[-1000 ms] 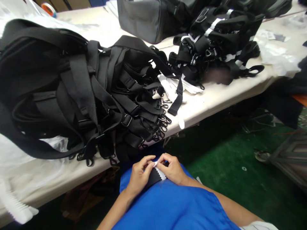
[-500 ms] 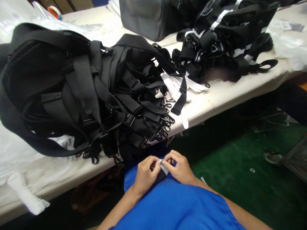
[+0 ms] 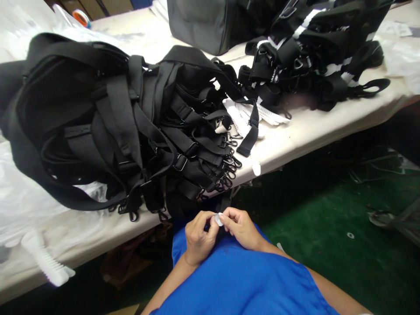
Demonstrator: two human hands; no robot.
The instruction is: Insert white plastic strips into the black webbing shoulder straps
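My left hand (image 3: 197, 234) and my right hand (image 3: 239, 226) meet over my lap, just below the table's front edge. Both pinch a small white piece (image 3: 218, 218) between their fingertips; a black strap that showed under it earlier is now hidden by the fingers. A blue garment (image 3: 239, 284) covers my lap below the hands. A large pile of black straps with metal hooks (image 3: 138, 127) lies on the table (image 3: 305, 131) straight ahead.
A second pile of black straps with white bands (image 3: 315, 57) lies at the back right, a dark bag (image 3: 203, 24) behind it. White ridged strips (image 3: 243, 116) lie between the piles, another white ridged piece (image 3: 46, 260) at the front left. Green floor (image 3: 328, 218) at right.
My hands have drawn closer together on the white piece, and less of it and of the black strap shows. The view has shifted a little to the left.
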